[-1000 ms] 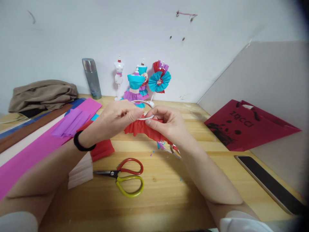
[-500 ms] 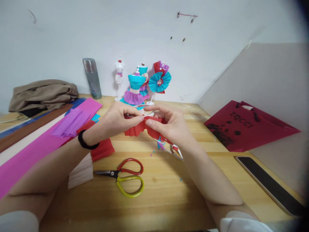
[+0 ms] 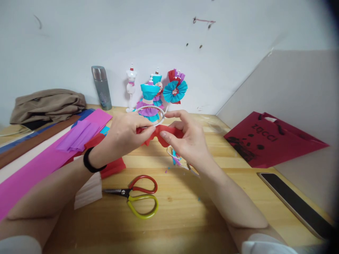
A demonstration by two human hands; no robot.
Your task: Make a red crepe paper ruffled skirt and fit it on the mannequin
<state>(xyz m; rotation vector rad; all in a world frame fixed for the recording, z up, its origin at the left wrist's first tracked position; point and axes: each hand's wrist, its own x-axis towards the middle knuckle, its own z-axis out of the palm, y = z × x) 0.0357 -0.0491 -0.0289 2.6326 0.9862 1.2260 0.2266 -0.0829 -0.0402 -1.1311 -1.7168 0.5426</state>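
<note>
A red strip of crepe paper (image 3: 162, 133) is pinched between both hands above the middle of the table. My left hand (image 3: 124, 135), with a black band at the wrist, grips its left side between thumb and fingers. On the other side my right hand (image 3: 187, 137) holds it by thumb and curled fingers, the index finger reaching toward a white ring (image 3: 162, 120). That ring stands just above the paper, between the hands; whether a finger holds it I cannot tell. Below the hands lie scissors (image 3: 143, 195) with one red and one yellow handle.
Small dress forms (image 3: 149, 92) in paper dresses stand by the wall beside a grey flask (image 3: 102, 88). Coloured paper strips (image 3: 57, 151) and a brown cloth (image 3: 49, 106) lie left. Right are a red bag (image 3: 272, 139) and a phone (image 3: 293, 203). Scraps lie under my right hand.
The white ring has tipped up so that its round shape shows more. The red crepe paper is more bunched between my fingers, and my left hand has shifted slightly left.
</note>
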